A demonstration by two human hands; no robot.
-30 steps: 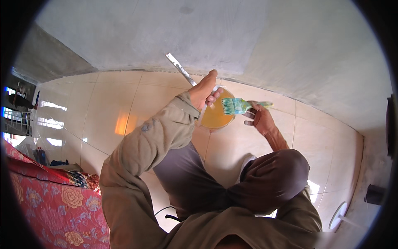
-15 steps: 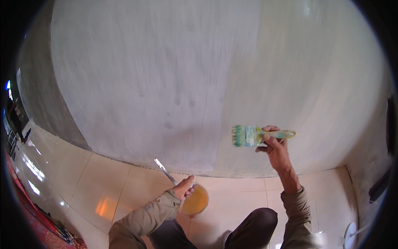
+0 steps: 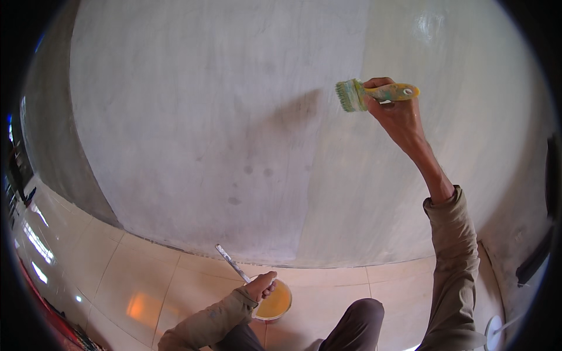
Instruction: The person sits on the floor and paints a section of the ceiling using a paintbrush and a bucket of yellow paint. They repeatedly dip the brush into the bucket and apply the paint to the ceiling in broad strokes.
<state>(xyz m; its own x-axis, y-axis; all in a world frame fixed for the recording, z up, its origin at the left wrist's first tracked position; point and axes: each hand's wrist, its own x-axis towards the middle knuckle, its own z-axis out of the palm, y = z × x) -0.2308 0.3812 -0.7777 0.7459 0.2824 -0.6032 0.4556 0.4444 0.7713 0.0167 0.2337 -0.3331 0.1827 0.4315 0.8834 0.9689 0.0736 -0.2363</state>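
Observation:
Up in front of the wall, my right hand (image 3: 398,117) is closed round the yellow-green handle of a wide paintbrush (image 3: 351,95). Its green-stained bristles point left, near the border between two wall shades; I cannot tell whether they touch the surface. Low down, my left hand (image 3: 261,286) is closed at the left rim of a small bucket (image 3: 283,308) holding yellowish liquid. A flat, pale, paint-marked strip (image 3: 232,262) sticks out up-left from beside that hand. Whether the fingers also grip the strip is hidden.
The wall (image 3: 193,117) is greyish-lilac on the left and pale greenish on the right, with a wet shine high up. Glossy beige tiles (image 3: 193,281) cover the floor. A white disc (image 3: 493,332) stands at lower right, and red patterned fabric (image 3: 47,310) lies at lower left.
My right hand has risen along the wall with the paintbrush, and the arm has stretched out. My left hand stays at the bucket; the view has shifted slightly upward.

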